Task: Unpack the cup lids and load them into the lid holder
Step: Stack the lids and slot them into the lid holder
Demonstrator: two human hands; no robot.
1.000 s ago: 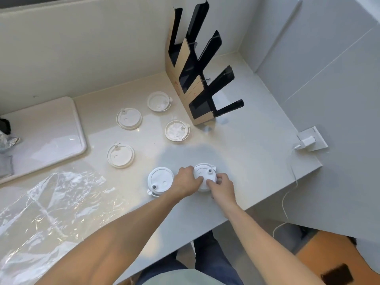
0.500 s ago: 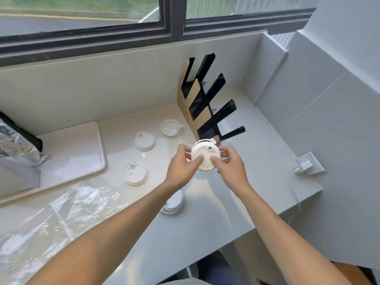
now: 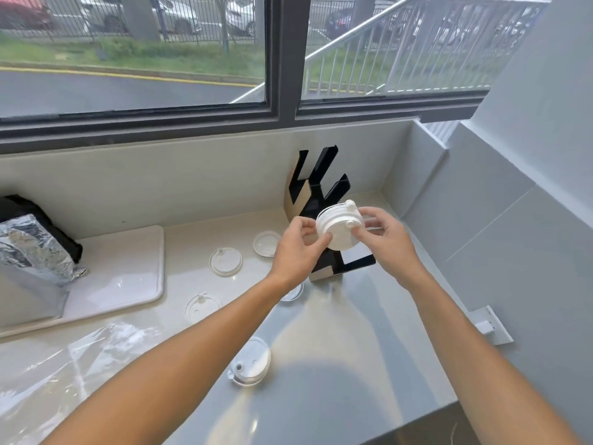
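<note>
Lids are lying loose across the tabletop (image 3: 337, 364), and going from the near edge outward: one white lid (image 3: 251, 362) is sitting just under the left forearm, near the front; a sheet of clear wrapping (image 3: 64, 370) is spreading toward the near left corner. Further in, three clear lids are resting flat, one near the tray's corner (image 3: 202, 308), one beyond it (image 3: 225, 261), one closer to the holder (image 3: 267, 243), and a fourth (image 3: 293, 292) is peeking out from under the left wrist.

Above all this, the small stack of lids (image 3: 340, 227) is being held in the air, both hands sharing it. The left hand (image 3: 296, 250) is pinching its left rim, the right hand (image 3: 386, 244) is closing its grip on the right rim with the thumb on the face; each grip is narrow and full. The stack is tilting on edge, its flat face turned toward the camera, spout nub at the top.

The lid holder (image 3: 321, 191) is standing directly behind and below the stack, toward the far right corner, its black slots angling up and to the right. The stack is overlapping the middle slots in view; I cannot tell whether it is touching them. As I judge it, the move depends on tipping the stack to match that slant, and the right hand is nearer the slot mouths.
</note>
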